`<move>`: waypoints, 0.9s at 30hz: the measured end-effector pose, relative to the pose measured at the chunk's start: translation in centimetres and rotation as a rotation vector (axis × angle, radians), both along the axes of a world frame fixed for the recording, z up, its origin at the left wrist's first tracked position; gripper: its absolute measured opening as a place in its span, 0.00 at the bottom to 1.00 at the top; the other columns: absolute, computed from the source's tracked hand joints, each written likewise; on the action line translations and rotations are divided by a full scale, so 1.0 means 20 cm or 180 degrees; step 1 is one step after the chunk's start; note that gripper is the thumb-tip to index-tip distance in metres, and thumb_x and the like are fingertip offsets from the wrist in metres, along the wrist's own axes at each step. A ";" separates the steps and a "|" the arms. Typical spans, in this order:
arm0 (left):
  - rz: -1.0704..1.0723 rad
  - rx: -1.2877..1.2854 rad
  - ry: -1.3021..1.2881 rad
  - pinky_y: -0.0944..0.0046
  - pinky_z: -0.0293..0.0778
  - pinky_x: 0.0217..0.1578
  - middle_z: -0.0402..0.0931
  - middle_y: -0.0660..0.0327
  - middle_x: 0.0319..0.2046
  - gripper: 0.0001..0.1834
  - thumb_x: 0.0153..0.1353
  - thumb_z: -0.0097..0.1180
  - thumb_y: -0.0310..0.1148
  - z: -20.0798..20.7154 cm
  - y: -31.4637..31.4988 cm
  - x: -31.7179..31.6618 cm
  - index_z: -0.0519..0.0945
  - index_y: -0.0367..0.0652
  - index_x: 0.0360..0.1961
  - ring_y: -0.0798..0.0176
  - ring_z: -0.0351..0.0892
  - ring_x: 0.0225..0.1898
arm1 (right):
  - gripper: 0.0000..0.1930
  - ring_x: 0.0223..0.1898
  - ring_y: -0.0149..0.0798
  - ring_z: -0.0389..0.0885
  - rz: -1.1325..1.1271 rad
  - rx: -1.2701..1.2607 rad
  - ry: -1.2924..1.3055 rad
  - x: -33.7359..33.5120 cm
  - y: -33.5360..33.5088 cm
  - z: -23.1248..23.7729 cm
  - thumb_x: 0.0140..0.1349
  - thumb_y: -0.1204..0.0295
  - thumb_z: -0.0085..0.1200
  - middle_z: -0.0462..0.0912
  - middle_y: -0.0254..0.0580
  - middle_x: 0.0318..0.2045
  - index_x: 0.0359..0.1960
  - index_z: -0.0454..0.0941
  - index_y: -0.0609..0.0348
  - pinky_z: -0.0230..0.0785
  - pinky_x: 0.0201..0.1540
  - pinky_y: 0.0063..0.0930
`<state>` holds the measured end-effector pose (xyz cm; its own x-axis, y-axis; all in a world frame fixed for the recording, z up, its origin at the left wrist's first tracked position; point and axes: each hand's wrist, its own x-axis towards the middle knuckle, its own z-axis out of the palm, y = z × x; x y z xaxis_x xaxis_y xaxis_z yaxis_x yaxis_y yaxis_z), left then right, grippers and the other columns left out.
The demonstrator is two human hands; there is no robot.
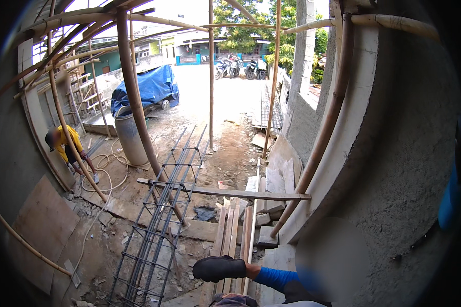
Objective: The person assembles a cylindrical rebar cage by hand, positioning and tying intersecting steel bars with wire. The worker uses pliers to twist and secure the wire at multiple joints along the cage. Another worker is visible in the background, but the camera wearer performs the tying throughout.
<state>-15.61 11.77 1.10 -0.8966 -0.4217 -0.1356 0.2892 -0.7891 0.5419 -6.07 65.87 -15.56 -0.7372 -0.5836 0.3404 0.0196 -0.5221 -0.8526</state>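
Note:
My right hand [219,268], in a black glove, reaches in from the right at the lower edge, with a blue sleeve [276,277] behind a bare wrist. It is above long wooden planks [232,225] and a pale pole [253,217]; whether it touches them I cannot tell. Its fingers do not show separately, and nothing shows plainly in its grip. To its left lies a long steel rebar cage [156,220], its near end toward me. A wooden bar [230,193] crosses the cage and the gap ahead. My left hand is out of view.
Bamboo props [137,102] and a slanting pole [322,148] stand around the opening. A person in yellow [69,140] bends at the left near a coiled hose [120,166]. A barrel [130,135] stands by a blue tarp [148,87]. Rubble and boards [279,174] lie right.

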 end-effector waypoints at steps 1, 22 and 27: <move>0.0020 0.0075 0.0015 0.72 0.62 0.18 0.72 0.70 0.25 0.21 0.72 0.54 0.53 0.02 0.01 0.00 0.82 0.46 0.45 0.72 0.70 0.21 | 0.22 0.65 0.42 0.77 0.0414 -0.0942 -0.0712 -0.01 -0.01 -0.08 0.79 0.66 0.48 0.78 0.47 0.66 0.71 0.71 0.61 0.71 0.67 0.35; -0.0004 0.0395 0.0212 0.67 0.55 0.17 0.57 0.70 0.22 0.21 0.79 0.47 0.49 -0.22 -0.20 0.01 0.78 0.41 0.46 0.72 0.54 0.20 | 0.17 0.59 0.50 0.81 -0.2021 0.3450 0.3063 0.00 0.04 0.35 0.72 0.72 0.55 0.83 0.50 0.58 0.61 0.79 0.59 0.74 0.63 0.43; 0.0635 0.0108 -0.0028 0.72 0.53 0.14 0.55 0.69 0.24 0.21 0.81 0.46 0.45 -0.21 -0.27 -0.04 0.78 0.37 0.55 0.74 0.51 0.20 | 0.20 0.59 0.43 0.82 -0.0315 0.0360 -0.1270 0.23 0.04 0.07 0.77 0.68 0.52 0.82 0.47 0.61 0.67 0.74 0.60 0.76 0.61 0.39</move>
<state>-16.31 6.41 -3.06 -0.7944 -0.5859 -0.1603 0.4370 -0.7346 0.5191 -1.54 66.59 -14.25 -0.8526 -0.5206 -0.0450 0.3140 -0.4416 -0.8405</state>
